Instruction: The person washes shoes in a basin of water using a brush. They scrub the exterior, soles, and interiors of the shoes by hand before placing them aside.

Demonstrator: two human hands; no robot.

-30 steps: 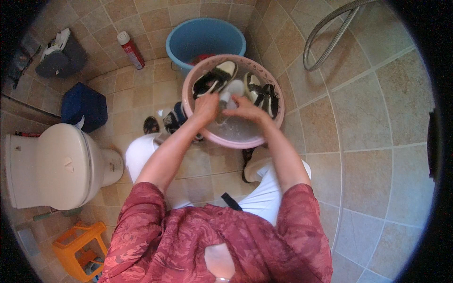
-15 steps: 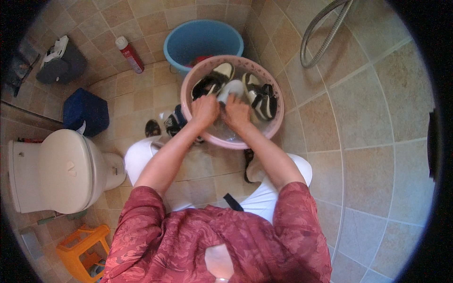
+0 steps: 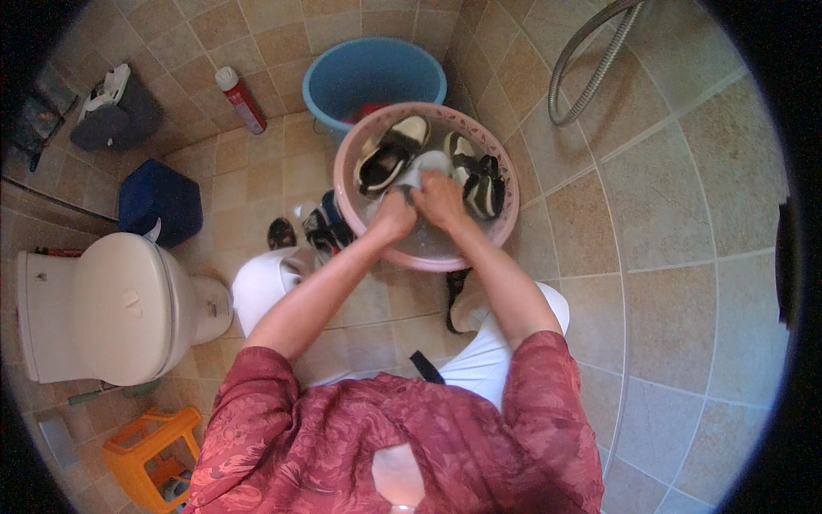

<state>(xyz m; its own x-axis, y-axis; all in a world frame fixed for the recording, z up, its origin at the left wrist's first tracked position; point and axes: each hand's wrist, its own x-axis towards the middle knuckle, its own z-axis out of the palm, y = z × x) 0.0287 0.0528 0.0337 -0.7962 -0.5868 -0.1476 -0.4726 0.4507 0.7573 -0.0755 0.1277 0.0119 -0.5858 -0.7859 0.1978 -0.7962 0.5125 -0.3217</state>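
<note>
A pink basin [image 3: 342,184] holds water and several shoes in front of me. Between my hands is a light grey shoe [image 3: 431,160] with a rounded pale toe pointing away from me. My left hand [image 3: 395,214] is closed on its near part, and my right hand [image 3: 438,199] is closed on its right side; the fingertips of both are partly hidden. Left of it in the basin lies a black-and-white shoe [image 3: 393,156], its opening facing up. Another black-and-white shoe [image 3: 485,190] with dark straps leans along the basin's right side.
Behind the basin stands a blue tub [image 3: 374,77] with something red inside. Dark shoes [image 3: 328,230] sit on the floor at the basin's left. Further left are a red spray can [image 3: 241,101], a blue bin [image 3: 160,201], a toilet [image 3: 128,300] and an orange stool [image 3: 152,445]. A shower hose [image 3: 591,64] hangs at right.
Both hands have shifted slightly right, and the left has come closer to the right. More of the left black-and-white shoe shows. The grey shoe stays between my hands.
</note>
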